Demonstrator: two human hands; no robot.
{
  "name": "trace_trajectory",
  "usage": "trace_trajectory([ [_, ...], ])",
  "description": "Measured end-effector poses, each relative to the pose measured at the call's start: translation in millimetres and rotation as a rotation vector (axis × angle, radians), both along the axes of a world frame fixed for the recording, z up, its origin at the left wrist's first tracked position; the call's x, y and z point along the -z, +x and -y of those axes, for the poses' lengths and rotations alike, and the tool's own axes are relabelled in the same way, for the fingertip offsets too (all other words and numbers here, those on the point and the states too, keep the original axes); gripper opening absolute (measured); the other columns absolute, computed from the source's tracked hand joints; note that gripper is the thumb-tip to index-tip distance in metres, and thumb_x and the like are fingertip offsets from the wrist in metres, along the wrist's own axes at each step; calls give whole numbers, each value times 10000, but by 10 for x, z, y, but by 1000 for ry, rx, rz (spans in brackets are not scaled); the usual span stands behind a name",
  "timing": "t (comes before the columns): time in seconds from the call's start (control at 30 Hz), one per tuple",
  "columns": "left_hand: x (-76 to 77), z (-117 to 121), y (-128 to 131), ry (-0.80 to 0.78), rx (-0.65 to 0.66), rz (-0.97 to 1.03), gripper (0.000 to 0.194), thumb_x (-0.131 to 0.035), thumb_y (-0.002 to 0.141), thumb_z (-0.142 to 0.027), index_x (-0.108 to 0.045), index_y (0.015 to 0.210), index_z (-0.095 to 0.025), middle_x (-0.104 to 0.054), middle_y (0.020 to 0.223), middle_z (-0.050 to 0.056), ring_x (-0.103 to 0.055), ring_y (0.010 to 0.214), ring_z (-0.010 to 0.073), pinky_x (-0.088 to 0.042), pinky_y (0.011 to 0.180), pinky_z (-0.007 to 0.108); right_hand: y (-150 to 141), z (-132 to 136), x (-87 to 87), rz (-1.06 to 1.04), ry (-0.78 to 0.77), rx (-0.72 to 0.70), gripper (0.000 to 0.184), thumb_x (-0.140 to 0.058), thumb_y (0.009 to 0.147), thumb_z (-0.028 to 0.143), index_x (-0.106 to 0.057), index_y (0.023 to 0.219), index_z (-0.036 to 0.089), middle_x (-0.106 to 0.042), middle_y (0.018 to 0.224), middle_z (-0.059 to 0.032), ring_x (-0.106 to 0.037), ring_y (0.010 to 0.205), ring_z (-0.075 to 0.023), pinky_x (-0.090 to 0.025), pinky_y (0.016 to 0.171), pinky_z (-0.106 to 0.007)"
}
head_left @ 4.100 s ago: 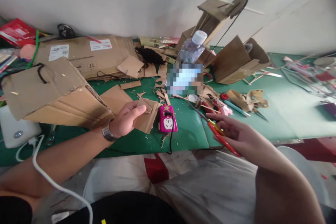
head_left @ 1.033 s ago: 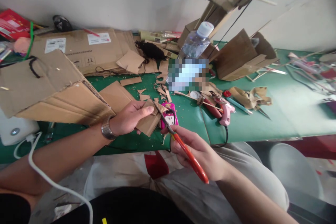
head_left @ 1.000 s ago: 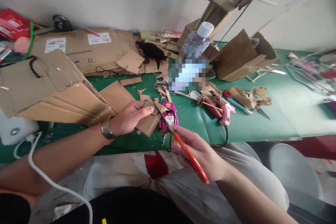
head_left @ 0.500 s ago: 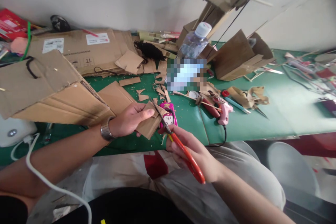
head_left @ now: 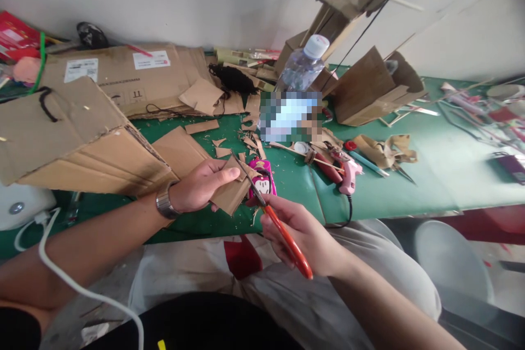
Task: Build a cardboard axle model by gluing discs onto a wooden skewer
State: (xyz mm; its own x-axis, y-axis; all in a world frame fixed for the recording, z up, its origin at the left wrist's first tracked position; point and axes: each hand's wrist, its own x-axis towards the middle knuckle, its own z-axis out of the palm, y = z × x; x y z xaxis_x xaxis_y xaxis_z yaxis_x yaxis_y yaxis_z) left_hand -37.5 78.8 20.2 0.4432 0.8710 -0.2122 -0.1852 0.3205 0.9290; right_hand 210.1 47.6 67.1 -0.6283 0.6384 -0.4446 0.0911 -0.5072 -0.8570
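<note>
My left hand [head_left: 207,183] pinches a small piece of cardboard [head_left: 230,197], thumb on top and the other fingers mostly hidden beneath. Wrapped round the red handles of a pair of scissors [head_left: 286,240] is my right hand [head_left: 301,229]. The scissor blades lie along the right part of the cardboard, pointing up and left past my left thumb. Just behind the blades, partly covered, a pink power strip [head_left: 262,175] rests on the green table [head_left: 287,197]. Cardboard scraps [head_left: 222,151] are scattered beyond my hands.
A cardboard box [head_left: 94,158] stands at left, with a white cable [head_left: 82,284] crossing my left arm. Ahead is a plastic bottle [head_left: 301,68]. To the right lie a pink glue gun [head_left: 350,171] and a cardboard model [head_left: 363,98].
The scissor handles have closed together and shifted slightly up and left with my right hand. My left hand still holds the cardboard in nearly the same place.
</note>
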Motion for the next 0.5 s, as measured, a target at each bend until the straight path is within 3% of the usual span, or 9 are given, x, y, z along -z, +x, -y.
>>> trace_trajectory([
  [0.27,77,20,5,-14,44,2,547,-754,963,-676,-701,812,-153,-644,580,-1,-506,372,91,-374,315,192,-40,-10,-42,-31,-72,34,541,-843,940,677,-607,1063,206,-465,654,115,-365,439,-46,-288,385,-208],
  [0.5,19,-5,-37,0,21,-61,542,-733,970,-678,-721,808,-161,-618,561,-13,-494,366,92,-363,314,191,-76,-39,-65,30,-58,18,456,-868,939,589,-615,1029,221,-481,600,118,-408,389,-60,-332,355,-195],
])
